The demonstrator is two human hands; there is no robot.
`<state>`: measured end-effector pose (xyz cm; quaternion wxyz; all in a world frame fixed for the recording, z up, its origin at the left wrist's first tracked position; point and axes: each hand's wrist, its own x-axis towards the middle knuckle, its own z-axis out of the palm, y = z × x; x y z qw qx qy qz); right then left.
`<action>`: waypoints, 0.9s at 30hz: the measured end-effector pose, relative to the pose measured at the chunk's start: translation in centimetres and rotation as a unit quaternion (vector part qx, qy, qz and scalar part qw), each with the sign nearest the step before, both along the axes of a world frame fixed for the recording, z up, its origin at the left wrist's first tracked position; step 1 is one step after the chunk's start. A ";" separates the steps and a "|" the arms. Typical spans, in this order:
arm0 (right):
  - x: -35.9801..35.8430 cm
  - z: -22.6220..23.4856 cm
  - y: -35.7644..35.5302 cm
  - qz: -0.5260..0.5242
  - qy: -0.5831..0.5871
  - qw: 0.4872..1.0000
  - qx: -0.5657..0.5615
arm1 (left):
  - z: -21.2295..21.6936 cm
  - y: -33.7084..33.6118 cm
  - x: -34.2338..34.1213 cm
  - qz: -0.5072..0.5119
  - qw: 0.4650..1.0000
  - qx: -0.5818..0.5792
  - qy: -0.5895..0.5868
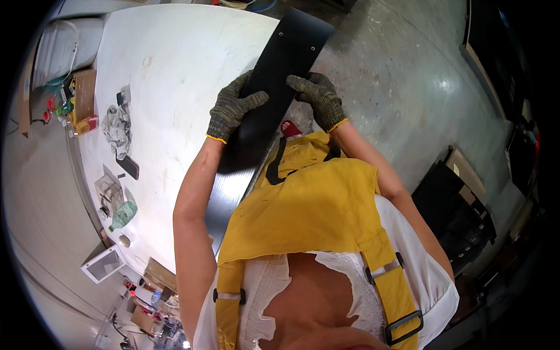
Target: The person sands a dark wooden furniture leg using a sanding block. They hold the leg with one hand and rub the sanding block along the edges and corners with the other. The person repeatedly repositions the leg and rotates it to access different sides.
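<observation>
A long black panel (267, 79) with small holes near its far end is held up at a slant over the front edge of the white table. My left hand (234, 105), in a dark knitted glove with a yellow cuff, grips its left edge, thumb lying on the upper face. On the opposite edge my right hand (318, 99), gloved alike, is closed with its thumb over the top; its other fingers are partly hidden. Under the panel's near end, a second dark, shiny board (226, 197) lies along the table edge, partly covered by my left arm and yellow apron.
On the white table (175, 76) lie a crumpled cloth (116, 131), a phone (128, 167) and a green plastic bottle (123, 216). A whitish bucket (69, 49) and a cardboard box (85, 99) stand at the far left. Black panels (449, 207) are stacked on the floor at right.
</observation>
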<state>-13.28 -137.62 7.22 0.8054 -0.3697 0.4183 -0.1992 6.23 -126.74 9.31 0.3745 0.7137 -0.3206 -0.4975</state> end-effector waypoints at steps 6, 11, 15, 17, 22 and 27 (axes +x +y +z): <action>-1.0 -1.1 -2.4 0.107 0.126 0.984 -0.062 | 2.0 1.3 -2.5 -0.014 0.960 0.000 -0.278; -2.5 -1.8 -7.4 0.024 0.031 0.992 -0.121 | 4.2 6.5 -7.1 -0.106 0.899 -0.061 -0.421; -1.3 -5.4 -11.5 0.108 0.147 0.941 -0.284 | 2.4 6.8 -7.7 -0.130 0.847 -0.012 -0.516; -1.0 -5.1 -12.5 0.172 0.163 0.939 -0.251 | 2.3 6.5 -7.8 -0.122 0.845 -0.008 -0.520; -0.5 -3.9 -13.2 0.179 0.137 0.922 -0.316 | 2.5 6.1 -7.3 -0.111 0.848 0.006 -0.517; 2.1 -5.9 -16.1 0.243 0.156 0.886 -0.362 | 2.6 5.4 -5.8 -0.124 0.845 0.030 -0.520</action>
